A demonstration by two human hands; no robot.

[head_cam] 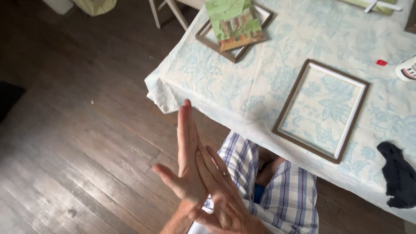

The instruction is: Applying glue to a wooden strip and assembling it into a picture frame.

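- Left hand [185, 167] and right hand [223, 197], lower centre: palms pressed flat together, fingers straight, holding nothing.
- Nearest item: empty wooden frame [321, 110] on the tablecloth [242, 78], up-right of hands, long axis probably tilted toward upper right.
- Right hand is nearer.

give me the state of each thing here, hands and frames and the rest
left hand: open, flat, holding nothing
right hand: open, pressed across the left palm
near frame: flat on the tablecloth, empty
far frame: flat, a painting lying on it
painting: face up, askew
dark cloth: crumpled near the table edge
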